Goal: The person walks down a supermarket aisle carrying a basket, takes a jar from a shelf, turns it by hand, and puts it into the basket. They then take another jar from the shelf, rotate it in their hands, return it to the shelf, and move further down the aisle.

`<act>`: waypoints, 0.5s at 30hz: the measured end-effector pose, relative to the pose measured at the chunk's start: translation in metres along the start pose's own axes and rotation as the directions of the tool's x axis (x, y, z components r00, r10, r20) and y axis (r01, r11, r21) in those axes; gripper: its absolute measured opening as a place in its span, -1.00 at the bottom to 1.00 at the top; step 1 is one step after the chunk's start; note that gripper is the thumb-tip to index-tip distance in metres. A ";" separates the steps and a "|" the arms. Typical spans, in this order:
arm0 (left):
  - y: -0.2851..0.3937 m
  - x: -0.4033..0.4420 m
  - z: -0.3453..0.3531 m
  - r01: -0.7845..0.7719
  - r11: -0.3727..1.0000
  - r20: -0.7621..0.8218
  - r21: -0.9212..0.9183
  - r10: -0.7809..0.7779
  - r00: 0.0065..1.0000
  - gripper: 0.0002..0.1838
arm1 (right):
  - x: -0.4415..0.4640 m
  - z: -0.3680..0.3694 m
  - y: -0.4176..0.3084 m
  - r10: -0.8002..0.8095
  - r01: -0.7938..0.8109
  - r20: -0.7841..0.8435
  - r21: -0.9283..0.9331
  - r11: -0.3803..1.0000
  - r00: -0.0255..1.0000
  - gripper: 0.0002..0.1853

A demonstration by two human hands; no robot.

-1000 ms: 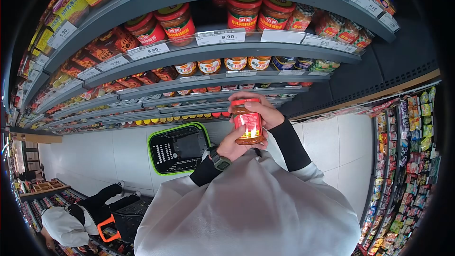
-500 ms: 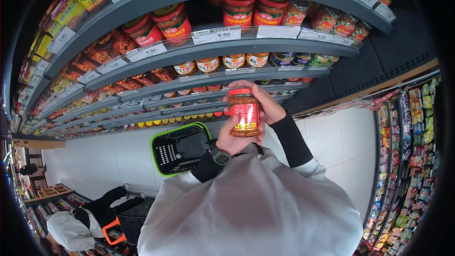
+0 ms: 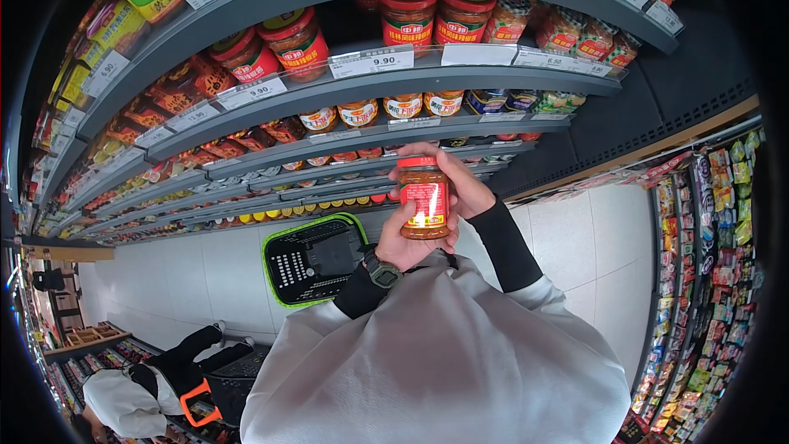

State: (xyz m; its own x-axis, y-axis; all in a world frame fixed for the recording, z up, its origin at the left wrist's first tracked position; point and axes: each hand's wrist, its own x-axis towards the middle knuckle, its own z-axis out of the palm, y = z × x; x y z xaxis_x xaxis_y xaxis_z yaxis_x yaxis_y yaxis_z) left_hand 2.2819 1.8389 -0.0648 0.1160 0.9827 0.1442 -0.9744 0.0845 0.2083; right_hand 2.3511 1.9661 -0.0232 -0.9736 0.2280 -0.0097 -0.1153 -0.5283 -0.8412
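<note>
Hands (image 3: 400, 247) around jar (image 3: 424, 199) above shop floor (image 3: 567, 238)

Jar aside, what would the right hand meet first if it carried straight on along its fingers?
Probably the shelves of jars ahead: the right hand has its fingers behind the jar, pointing that way. Which shelf comes first, and how far off, is unclear from this one view.

Basket (image 3: 315, 260) on floor (image 3: 189, 279) beside shelves (image 3: 370, 82).
</note>
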 end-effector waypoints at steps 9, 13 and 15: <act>-0.001 -0.001 0.002 0.001 1.000 -0.018 0.016 -0.001 1.000 -0.28 | -0.003 0.000 0.001 -0.001 0.001 -0.004 0.013 1.000 1.000 -0.39; -0.002 -0.002 0.002 0.001 1.000 -0.025 0.017 -0.001 1.000 -0.29 | -0.004 0.000 0.002 -0.004 0.004 -0.001 0.026 1.000 1.000 -0.39; -0.002 -0.002 0.003 0.002 1.000 -0.026 0.016 -0.001 1.000 -0.29 | -0.004 0.000 0.002 -0.004 0.004 -0.001 0.031 1.000 1.000 -0.39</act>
State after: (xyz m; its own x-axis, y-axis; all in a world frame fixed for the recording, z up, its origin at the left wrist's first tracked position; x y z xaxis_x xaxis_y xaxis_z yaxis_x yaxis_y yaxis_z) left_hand 2.2841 1.8363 -0.0630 0.1124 0.9866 0.1185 -0.9710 0.0837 0.2241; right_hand 2.3550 1.9638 -0.0252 -0.9729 0.2312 -0.0070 -0.1254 -0.5524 -0.8241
